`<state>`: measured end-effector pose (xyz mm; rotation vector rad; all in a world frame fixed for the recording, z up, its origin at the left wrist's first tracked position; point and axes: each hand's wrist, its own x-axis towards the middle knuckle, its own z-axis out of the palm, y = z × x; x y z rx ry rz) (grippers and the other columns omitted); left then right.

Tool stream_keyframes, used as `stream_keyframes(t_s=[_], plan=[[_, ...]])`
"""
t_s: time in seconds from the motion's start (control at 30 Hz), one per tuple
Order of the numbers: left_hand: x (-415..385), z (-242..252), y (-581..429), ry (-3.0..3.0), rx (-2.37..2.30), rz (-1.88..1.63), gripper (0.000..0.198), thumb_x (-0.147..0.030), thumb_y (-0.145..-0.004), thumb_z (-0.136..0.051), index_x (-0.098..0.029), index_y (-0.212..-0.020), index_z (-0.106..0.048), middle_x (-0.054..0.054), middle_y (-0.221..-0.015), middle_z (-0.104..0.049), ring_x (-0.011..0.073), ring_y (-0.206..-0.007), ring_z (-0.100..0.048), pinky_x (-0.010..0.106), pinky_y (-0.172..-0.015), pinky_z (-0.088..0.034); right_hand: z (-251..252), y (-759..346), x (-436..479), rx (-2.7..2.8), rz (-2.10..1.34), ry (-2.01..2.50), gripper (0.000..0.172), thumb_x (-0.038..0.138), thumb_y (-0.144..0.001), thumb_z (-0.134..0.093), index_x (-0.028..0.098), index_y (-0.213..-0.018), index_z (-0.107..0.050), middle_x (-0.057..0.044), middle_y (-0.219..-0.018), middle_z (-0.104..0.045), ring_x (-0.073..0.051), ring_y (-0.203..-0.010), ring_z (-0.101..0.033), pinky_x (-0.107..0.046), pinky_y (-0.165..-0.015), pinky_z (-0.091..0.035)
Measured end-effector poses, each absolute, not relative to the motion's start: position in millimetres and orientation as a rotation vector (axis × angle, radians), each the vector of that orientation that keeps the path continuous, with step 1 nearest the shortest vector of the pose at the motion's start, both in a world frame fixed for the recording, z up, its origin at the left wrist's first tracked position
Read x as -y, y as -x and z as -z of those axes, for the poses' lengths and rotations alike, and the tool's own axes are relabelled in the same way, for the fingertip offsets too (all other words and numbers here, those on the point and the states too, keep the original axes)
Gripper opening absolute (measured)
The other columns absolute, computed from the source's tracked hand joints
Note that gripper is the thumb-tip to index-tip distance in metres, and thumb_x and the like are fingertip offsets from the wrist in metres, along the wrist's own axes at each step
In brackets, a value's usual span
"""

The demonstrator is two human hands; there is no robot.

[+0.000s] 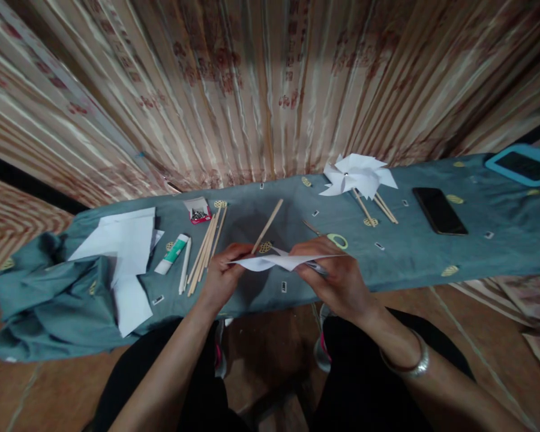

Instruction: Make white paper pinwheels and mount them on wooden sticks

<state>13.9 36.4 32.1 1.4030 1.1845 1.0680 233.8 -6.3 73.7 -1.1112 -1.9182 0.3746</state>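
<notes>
Between my two hands is a white folded paper pinwheel [274, 262], seen nearly edge-on above the table. My left hand [224, 276] pinches its left edge, and a thin wooden stick [269, 223] rises from beside those fingers. My right hand [335, 273] is closed around the right side of the paper. A slim pale object [315, 267] shows under the right fingers; its kind is unclear. Just behind that hand lie scissors [337, 241] with yellow-green handles, partly hidden. Finished paper pinwheels [359, 175] on sticks lie farther back to the right.
On the blue-green cloth [270, 300] at left are white paper sheets [132, 246], a glue tube [173, 254], a white stick [185, 265], several wooden sticks [206, 249] and a small box of metal pins [198, 211]. A phone [438, 210] and a blue-framed tablet [524, 165] lie right. A curtain hangs behind.
</notes>
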Motion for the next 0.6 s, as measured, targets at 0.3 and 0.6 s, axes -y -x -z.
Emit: stream_keyframes(t_s=[0.3, 0.6], plan=[[-27, -20, -24, -1.221, -1.066, -1.089, 0.013, -0.031, -0.072, -0.076, -0.019, -0.070, -0.077, 0.002, -0.071, -0.069, 0.0155, -0.071, -0.061, 0.027, -0.071, -0.047, -86, -239, 4, 1.836, -0.242, 1.026, 0.014, 0.013, -0.091, -0.057, 0.022, -0.097, -0.067, -0.004, -0.091, -0.075, -0.019, -0.089, -0.069, -0.035, -0.082, -0.055], [-29, -21, -24, -1.175, -1.098, -1.069, 0.020, -0.037, -0.069, -0.079, -0.019, -0.078, -0.079, 0.004, -0.080, -0.072, 0.0160, -0.074, -0.061, 0.028, -0.071, -0.049, -94, -238, 10, 1.831, -0.197, 1.049, 0.009, 0.018, -0.093, -0.059, 0.019, -0.095, -0.067, -0.002, -0.086, -0.075, -0.014, -0.078, -0.070, -0.026, -0.072, -0.058]])
